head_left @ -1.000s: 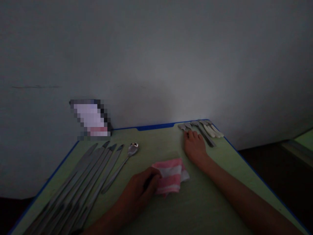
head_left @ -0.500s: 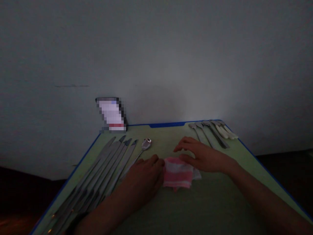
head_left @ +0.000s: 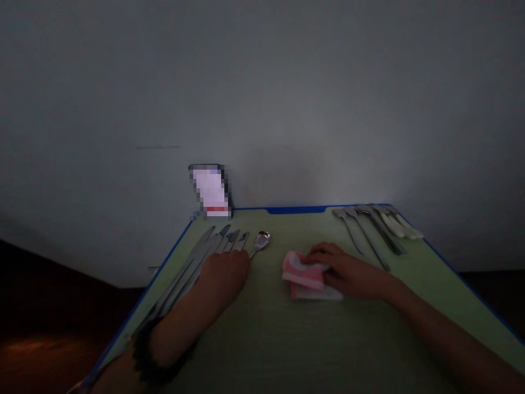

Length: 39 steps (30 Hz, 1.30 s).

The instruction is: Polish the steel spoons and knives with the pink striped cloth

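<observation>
A folded pink and white cloth [head_left: 305, 274] lies in the middle of the green table [head_left: 287, 339]. My right hand [head_left: 346, 271] is closed on the cloth's right side, fingers curled over its top edge. My left hand [head_left: 223, 271] rests palm down on the long handle of a metal spoon [head_left: 261, 241], beside a row of several long knives [head_left: 197, 262] at the table's left. I cannot see whether its fingers grip the handle.
Several spoons [head_left: 371, 230], some with white handles, lie in a row at the far right corner. A blurred upright card [head_left: 211, 191] stands at the table's back edge against a grey wall. The table has a blue rim and dark floor on both sides.
My right hand came back from the spoons at the far right and took hold of the cloth. My left hand let go of the cloth and moved left onto the spoon handle.
</observation>
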Each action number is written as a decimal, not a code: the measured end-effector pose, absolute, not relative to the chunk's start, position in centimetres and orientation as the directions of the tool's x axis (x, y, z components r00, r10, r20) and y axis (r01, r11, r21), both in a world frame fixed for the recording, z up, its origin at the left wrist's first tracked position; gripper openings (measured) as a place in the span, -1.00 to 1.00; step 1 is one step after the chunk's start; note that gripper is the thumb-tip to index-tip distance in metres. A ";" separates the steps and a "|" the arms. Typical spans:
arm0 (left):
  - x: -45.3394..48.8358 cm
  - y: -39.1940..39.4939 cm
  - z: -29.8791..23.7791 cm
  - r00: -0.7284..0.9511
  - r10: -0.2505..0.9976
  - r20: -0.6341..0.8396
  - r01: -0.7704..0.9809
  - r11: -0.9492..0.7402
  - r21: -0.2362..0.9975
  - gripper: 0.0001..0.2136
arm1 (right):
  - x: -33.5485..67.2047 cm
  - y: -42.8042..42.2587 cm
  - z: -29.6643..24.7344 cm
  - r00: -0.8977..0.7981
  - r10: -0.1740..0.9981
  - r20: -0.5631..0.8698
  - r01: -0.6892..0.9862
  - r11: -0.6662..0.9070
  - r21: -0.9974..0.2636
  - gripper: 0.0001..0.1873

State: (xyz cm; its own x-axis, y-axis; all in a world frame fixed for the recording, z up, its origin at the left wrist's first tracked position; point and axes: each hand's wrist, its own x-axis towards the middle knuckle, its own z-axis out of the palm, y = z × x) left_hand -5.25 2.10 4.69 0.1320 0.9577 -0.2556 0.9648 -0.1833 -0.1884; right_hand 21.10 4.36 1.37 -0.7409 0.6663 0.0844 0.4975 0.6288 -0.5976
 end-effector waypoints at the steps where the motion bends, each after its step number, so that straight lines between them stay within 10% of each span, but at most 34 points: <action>1: -5.2 2.0 4.6 0.122 0.956 -0.267 0.968 -0.174 -0.182 -0.73 | 20.8 4.5 0.7 -0.699 0.701 0.140 0.488 0.611 -0.623 -0.61; 5: -4.7 1.6 4.5 0.122 0.944 -0.306 0.973 -0.174 -0.150 -0.76 | 19.8 4.8 -1.4 -0.398 0.876 0.273 0.456 0.446 -0.770 -0.74; 12: -4.6 1.0 4.5 0.269 0.900 -0.342 0.945 -0.315 -0.084 -0.74 | 20.2 5.9 -1.9 -0.025 0.995 0.097 0.094 0.099 -0.991 -0.61; 19: -3.6 0.7 4.0 0.278 0.910 -0.308 0.940 -0.324 -0.107 -0.73 | 20.4 7.4 -2.7 0.068 0.998 -0.006 -0.406 0.023 -0.914 -0.61; 24: -2.7 0.1 3.4 0.320 0.913 -0.251 0.935 -0.348 -0.072 -0.73 | 20.9 7.4 -2.0 0.054 0.998 0.013 -0.428 0.035 -0.903 -0.58; 32: -0.1 -1.7 0.6 0.299 0.949 -0.100 0.666 -0.133 0.734 -0.69 | 18.9 6.5 -1.9 0.024 1.000 -0.001 -0.553 0.013 -0.833 -0.61; 39: -0.3 -1.0 -0.1 0.283 0.949 -0.136 0.339 0.034 0.940 -0.80 | 15.5 6.4 -1.8 -0.014 1.000 -0.022 -0.608 -0.026 -0.793 -0.65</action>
State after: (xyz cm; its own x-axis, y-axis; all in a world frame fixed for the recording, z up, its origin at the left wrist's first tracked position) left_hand -0.26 -1.01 -0.12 0.2834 0.9493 -0.1359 0.3388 0.0335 0.9403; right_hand 15.50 6.37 -1.84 -0.0139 0.9997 -0.0222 -0.6081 -0.0260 -0.7934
